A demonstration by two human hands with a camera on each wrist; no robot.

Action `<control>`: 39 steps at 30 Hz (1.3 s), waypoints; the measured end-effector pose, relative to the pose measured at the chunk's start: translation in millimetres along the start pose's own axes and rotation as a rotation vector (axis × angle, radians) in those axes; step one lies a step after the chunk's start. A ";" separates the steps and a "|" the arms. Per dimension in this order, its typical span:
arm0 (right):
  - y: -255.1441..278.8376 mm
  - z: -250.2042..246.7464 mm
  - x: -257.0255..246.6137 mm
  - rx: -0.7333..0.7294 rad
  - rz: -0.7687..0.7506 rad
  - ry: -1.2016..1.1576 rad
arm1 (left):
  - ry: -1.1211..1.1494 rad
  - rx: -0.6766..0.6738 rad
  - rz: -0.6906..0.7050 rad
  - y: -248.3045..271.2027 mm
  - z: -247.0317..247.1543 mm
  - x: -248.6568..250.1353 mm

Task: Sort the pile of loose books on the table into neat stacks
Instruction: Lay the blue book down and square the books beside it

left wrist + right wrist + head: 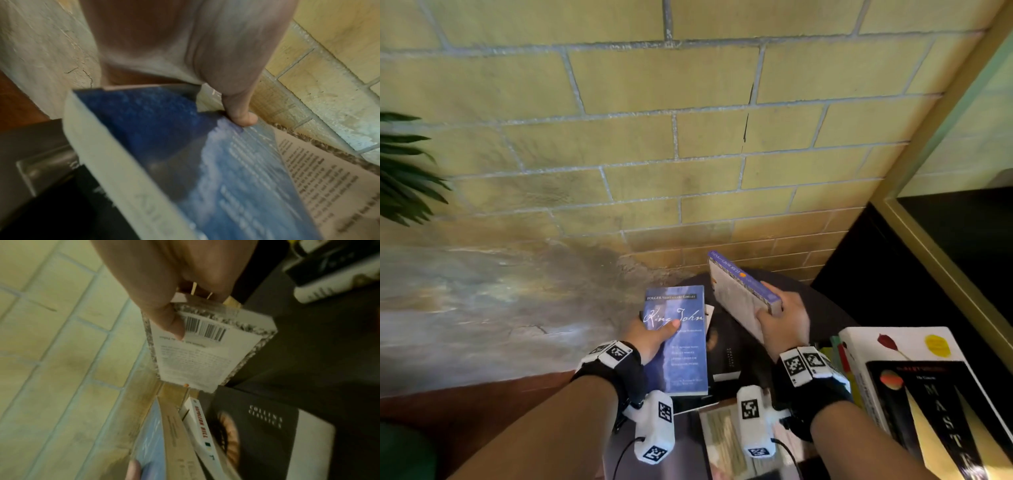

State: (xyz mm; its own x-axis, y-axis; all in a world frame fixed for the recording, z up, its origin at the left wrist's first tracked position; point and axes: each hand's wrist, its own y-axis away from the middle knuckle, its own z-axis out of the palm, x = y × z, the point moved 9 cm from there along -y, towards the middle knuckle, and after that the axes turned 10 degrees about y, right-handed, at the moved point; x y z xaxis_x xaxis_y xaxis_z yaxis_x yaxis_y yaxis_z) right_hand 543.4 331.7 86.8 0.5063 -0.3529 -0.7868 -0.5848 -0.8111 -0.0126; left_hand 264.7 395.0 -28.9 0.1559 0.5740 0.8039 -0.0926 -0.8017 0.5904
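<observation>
My left hand (654,334) holds a blue paperback titled King John (676,342) flat above the dark round table (822,308), thumb on its cover. In the left wrist view the thumb (240,116) presses the blue book (205,170). My right hand (780,325) grips a purple-spined paperback (739,291), tilted up on edge; the right wrist view shows its white back cover (197,352) with a barcode under my thumb (174,326). A black Collins Classics book (257,426) and a white-spined book (201,430) lie beneath.
A stack topped by a large black and yellow book (928,404) stands at the right. An open book (726,442) lies near the table's front edge. The brick wall (654,137) is close behind, a plant (404,171) at far left, a dark framed panel (962,240) to the right.
</observation>
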 end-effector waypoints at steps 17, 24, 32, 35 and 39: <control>-3.0 -46.2 -22.0 0.321 -0.211 0.324 | 0.086 -0.027 -0.051 26.7 11.1 20.4; 22.0 -15.7 -28.2 0.190 -0.313 0.496 | 0.071 -0.040 -0.010 22.9 10.7 21.5; 49.5 57.4 54.6 -0.759 -0.106 0.919 | 0.052 -0.064 -0.020 23.5 12.7 18.2; 46.9 57.9 50.7 -0.755 -0.056 0.876 | 0.079 -0.063 -0.042 26.1 14.0 19.9; 51.8 67.5 40.2 -0.604 0.038 0.724 | 0.090 -0.054 -0.038 24.9 12.5 18.3</control>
State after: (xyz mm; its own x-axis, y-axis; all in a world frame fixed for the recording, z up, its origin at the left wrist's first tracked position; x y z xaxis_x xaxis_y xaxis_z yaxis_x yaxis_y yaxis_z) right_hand 490.7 307.0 12.8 0.8827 -0.4237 -0.2032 -0.2844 -0.8259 0.4869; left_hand 277.5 383.5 -0.3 0.0715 0.6186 0.7824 -0.1415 -0.7702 0.6219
